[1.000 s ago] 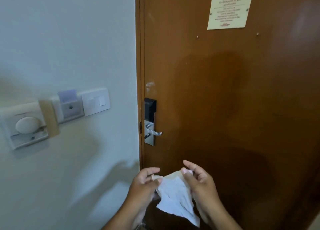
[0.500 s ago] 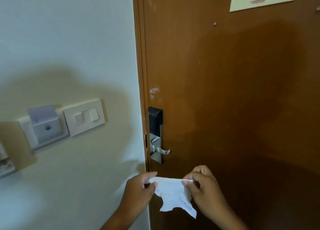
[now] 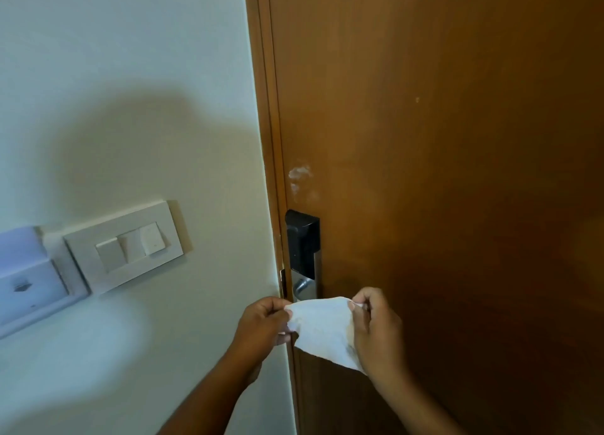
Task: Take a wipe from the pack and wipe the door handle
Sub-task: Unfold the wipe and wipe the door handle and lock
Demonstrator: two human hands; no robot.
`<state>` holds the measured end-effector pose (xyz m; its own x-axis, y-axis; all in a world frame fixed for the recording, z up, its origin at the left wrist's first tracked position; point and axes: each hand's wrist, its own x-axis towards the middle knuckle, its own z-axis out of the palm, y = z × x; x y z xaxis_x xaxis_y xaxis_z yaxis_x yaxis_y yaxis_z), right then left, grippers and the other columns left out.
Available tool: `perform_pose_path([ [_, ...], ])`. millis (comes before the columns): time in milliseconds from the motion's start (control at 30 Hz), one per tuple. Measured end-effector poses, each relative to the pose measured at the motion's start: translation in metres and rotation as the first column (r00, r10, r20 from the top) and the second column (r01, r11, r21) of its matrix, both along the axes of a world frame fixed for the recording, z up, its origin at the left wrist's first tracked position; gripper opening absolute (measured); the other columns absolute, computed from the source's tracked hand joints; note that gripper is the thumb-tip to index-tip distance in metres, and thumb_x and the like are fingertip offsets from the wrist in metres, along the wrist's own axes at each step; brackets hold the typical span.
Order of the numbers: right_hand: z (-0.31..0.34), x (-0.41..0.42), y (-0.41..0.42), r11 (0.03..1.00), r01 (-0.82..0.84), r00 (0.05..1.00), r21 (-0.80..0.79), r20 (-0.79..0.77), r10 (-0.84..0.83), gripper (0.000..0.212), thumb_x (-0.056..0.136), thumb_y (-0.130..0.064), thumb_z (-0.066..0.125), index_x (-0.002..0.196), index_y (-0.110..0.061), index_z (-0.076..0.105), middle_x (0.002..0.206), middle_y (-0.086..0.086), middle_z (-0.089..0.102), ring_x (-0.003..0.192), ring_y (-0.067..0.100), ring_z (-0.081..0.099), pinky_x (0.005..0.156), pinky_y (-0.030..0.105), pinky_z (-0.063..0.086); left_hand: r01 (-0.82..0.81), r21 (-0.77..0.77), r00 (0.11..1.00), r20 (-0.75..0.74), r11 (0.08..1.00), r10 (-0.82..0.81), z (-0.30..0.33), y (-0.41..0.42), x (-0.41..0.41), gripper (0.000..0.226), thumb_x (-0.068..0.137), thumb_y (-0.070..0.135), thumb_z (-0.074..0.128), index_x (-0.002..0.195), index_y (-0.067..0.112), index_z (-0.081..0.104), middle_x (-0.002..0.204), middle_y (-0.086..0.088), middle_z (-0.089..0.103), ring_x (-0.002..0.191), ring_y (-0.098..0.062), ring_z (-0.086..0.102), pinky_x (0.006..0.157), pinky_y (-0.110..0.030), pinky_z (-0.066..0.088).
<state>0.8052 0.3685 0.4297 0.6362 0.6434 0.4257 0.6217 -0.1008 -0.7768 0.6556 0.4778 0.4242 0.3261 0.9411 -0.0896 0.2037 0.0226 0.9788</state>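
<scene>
Pinching wipe (image 3: 322, 328) between left hand (image 3: 261, 325) and right hand (image 3: 376, 331).

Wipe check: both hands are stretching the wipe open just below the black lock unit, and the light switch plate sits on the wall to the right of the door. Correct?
Not quite. The head view shows the light switch plate on the wall to the left of the door, not the right. The rest holds: the left hand and right hand stretch the wipe open just below the black lock unit.
</scene>
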Motion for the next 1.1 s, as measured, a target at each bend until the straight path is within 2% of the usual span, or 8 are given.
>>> perform_pose_path([
  [133,-0.003,0.000,0.036,0.990,0.067,0.990,-0.121,0.134,-0.050,0.011,0.091,-0.012,0.059,0.087,-0.021,0.061,0.091,-0.004,0.058,0.078,0.009,0.055,0.061,0.004,0.040,-0.091,-0.063,0.996,-0.018,0.994,0.090,-0.007,0.037,0.015,0.009,0.096,0.013,0.062,0.101,0.016,0.068,0.095,-0.009,0.070,0.081,-0.026,0.072,0.069,-0.034,0.064],
  [233,-0.007,-0.002,0.051,0.981,0.052,0.987,-0.185,0.158,-0.022,0.015,0.089,-0.003,0.054,0.094,-0.011,0.066,0.101,0.005,0.057,0.086,0.010,0.049,0.067,0.001,0.033,-0.066,-0.047,0.997,-0.029,0.997,0.064,-0.010,0.055,0.020,0.006,0.095,0.013,0.062,0.101,0.015,0.063,0.092,-0.014,0.068,0.070,-0.023,0.066,0.053,-0.027,0.056],
  [400,-0.009,-0.012,0.059,0.896,0.292,0.915,-0.333,0.369,-0.161,0.019,0.093,-0.021,0.055,0.107,-0.020,0.067,0.106,0.000,0.059,0.093,0.015,0.055,0.072,0.022,0.044,0.054,0.023,0.996,-0.067,0.998,-0.053,-0.018,0.074,0.022,0.011,0.098,0.013,0.057,0.087,0.014,0.059,0.084,-0.013,0.067,0.071,-0.021,0.063,0.054,-0.026,0.049],
  [567,-0.005,-0.026,0.055,0.918,0.318,0.945,-0.236,0.154,-0.288,0.054,0.095,-0.019,0.055,0.145,-0.021,0.035,0.128,-0.004,0.056,0.113,0.012,0.053,0.091,0.023,0.047,0.145,0.122,0.988,-0.068,0.982,-0.137,-0.025,0.082,0.023,0.021,0.098,0.012,0.055,0.087,0.026,0.066,0.088,-0.003,0.070,0.072,-0.020,0.065,0.047,-0.020,0.047],
  [700,-0.012,-0.049,0.067,0.940,0.209,0.870,-0.269,0.490,-0.053,0.044,0.091,-0.024,0.057,0.134,-0.019,0.051,0.122,-0.001,0.062,0.110,0.015,0.056,0.092,0.028,0.046,0.197,0.159,0.980,-0.037,0.967,-0.193,-0.028,0.085,0.021,0.020,0.099,0.016,0.056,0.090,0.030,0.067,0.092,0.001,0.071,0.077,-0.015,0.067,0.047,-0.015,0.050],
  [800,-0.018,-0.054,0.083,0.837,0.228,0.782,-0.498,0.605,0.147,0.034,0.095,-0.035,0.049,0.116,-0.014,0.063,0.104,0.007,0.070,0.093,0.023,0.063,0.081,0.037,0.050,0.197,0.265,0.980,-0.067,0.944,-0.186,-0.026,0.086,0.017,0.015,0.097,0.016,0.058,0.098,0.026,0.069,0.100,0.002,0.072,0.091,-0.015,0.068,0.071,-0.028,0.059],
  [933,-0.020,-0.051,0.101,0.778,0.251,0.765,-0.575,0.611,0.205,0.025,0.095,-0.032,0.049,0.096,-0.013,0.064,0.090,0.010,0.070,0.076,0.026,0.065,0.067,0.038,0.053,0.076,0.703,0.994,-0.105,0.707,-0.003,-0.001,0.089,0.014,0.033,0.093,0.032,0.065,0.124,0.021,0.062,0.124,0.000,0.063,0.115,-0.013,0.057,0.090,-0.018,0.041],
  [1100,-0.019,-0.051,0.135,0.724,0.318,0.775,-0.612,0.608,0.173,0.017,0.096,-0.014,0.045,0.099,-0.006,0.059,0.091,0.013,0.068,0.068,0.026,0.066,0.057,0.034,0.050,0.047,0.956,0.991,-0.081,0.289,0.105,0.065,0.099,0.046,0.066,0.093,0.060,0.045,0.149,0.026,0.034,0.162,-0.010,0.029,0.151,-0.028,0.021,0.115,-0.043,0.025],
])
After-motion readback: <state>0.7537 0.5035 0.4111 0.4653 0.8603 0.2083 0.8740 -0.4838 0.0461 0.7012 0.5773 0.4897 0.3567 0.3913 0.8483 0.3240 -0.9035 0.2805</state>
